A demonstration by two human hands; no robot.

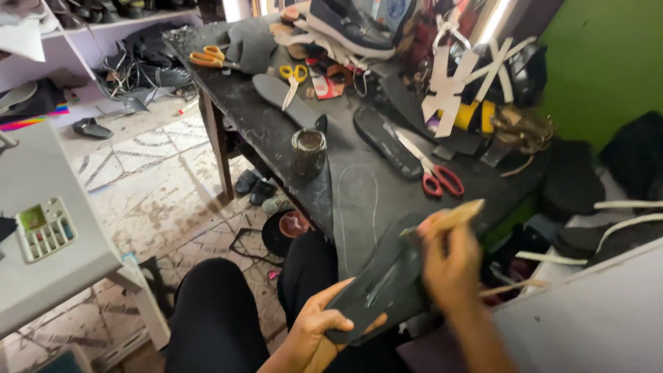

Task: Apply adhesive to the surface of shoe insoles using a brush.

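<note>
While the long dark worktable stretches away above and beyond both hands, it carries most of what shows, and beside it, to the left of the left hand, stands a pale grey cabinet top with a small tray of coloured bits on it. Below the hands lie the person's black-trousered knees, over a patterned tile floor. Between the hands is the dark shoe sole, tilted with its toe end up toward the table edge and its heel end down by the lap. The left hand is clamped on the lower end of that sole, thumb over the upper face and fingers curled underneath. The right hand, blurred, is closed around a pale wooden stick, whose tip rises above the knuckles while its lower end meets the sole's upper edge. Farther up the table from the right hand lies a second dark sole, with red-handled scissors resting across it. Above the left hand a small glass jar with dark contents stands near the table's edge. Well beyond that lie yellow-handled scissors on a grey insole, and orange-handled scissors at the far corner.
</note>
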